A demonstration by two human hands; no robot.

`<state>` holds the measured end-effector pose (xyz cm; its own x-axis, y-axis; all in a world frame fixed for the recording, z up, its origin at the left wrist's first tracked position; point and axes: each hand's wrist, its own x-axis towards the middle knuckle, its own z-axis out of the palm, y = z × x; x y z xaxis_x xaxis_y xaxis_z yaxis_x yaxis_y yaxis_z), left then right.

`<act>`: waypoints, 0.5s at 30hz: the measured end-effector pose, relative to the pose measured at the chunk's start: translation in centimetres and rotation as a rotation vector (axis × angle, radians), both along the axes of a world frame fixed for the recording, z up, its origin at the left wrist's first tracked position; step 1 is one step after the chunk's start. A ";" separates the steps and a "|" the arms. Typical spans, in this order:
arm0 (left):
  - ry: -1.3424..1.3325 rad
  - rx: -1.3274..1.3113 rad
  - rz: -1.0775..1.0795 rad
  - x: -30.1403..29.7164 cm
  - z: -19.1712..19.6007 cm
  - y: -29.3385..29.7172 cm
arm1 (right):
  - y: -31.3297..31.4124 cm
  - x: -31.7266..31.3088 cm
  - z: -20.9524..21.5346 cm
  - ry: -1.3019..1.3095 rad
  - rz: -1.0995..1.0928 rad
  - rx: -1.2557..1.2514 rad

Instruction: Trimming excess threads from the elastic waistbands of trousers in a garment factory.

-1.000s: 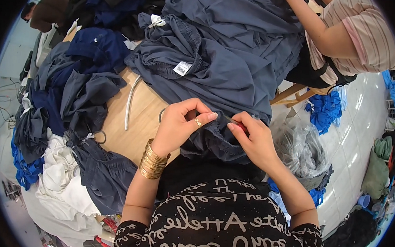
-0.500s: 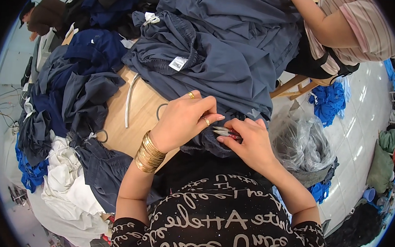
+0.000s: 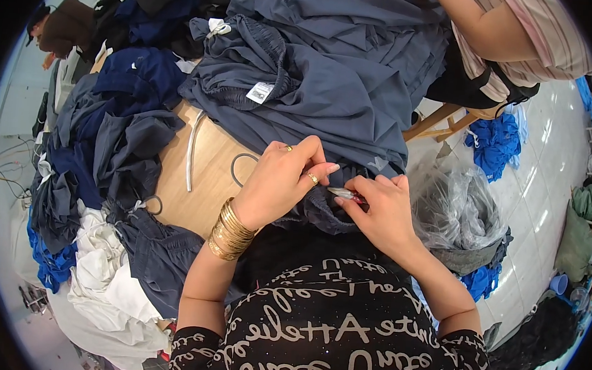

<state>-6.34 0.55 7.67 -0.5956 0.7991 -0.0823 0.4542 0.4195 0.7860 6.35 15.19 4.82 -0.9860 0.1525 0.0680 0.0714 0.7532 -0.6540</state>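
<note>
Thread snips (image 3: 342, 192) with a reddish handle are gripped in my right hand (image 3: 384, 207), their blades pointing left toward my other hand. My left hand (image 3: 276, 184), with rings and gold bangles on its wrist, is pinched closed; what lies between thumb and finger is too small to make out. Under both hands is a dark gathered garment (image 3: 321, 212) at the table's near edge, partly covered by them. Just beyond lies a large heap of grey-blue garments (image 3: 341, 113), with a gathered waistband and a white label (image 3: 260, 92) on top.
The wooden table (image 3: 205, 173) carries a metal rod (image 3: 192, 151) and a dark ring (image 3: 236, 168). Navy garments (image 3: 137, 73) and white cloth (image 3: 104, 275) pile up at left. To the right stand a plastic-lined bin (image 3: 457, 215) and a stool (image 3: 442, 123); a person in stripes (image 3: 515, 35) is beyond.
The snips' blades have come closer together. My left hand has shifted slightly right, and my right hand has also moved a little. The view has moved slightly.
</note>
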 end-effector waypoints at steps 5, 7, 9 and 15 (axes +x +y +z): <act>-0.021 -0.041 0.017 0.1 0.0 0.3 | 0.0 0.1 0.0 -0.008 0.006 -0.028; -0.050 -0.044 0.022 0.2 -0.2 0.3 | -0.1 0.1 0.0 -0.008 0.008 -0.034; 0.006 0.032 0.019 0.3 -0.6 0.3 | -0.1 0.1 0.1 -0.007 0.010 -0.040; -0.032 0.044 0.032 0.3 -0.9 0.3 | 0.2 0.2 0.2 -0.028 0.012 -0.075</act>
<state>-6.09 0.87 6.73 -0.6186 0.7829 -0.0669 0.4158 0.3984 0.8176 6.57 15.40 5.02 -0.9891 0.1440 0.0297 0.0811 0.7033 -0.7063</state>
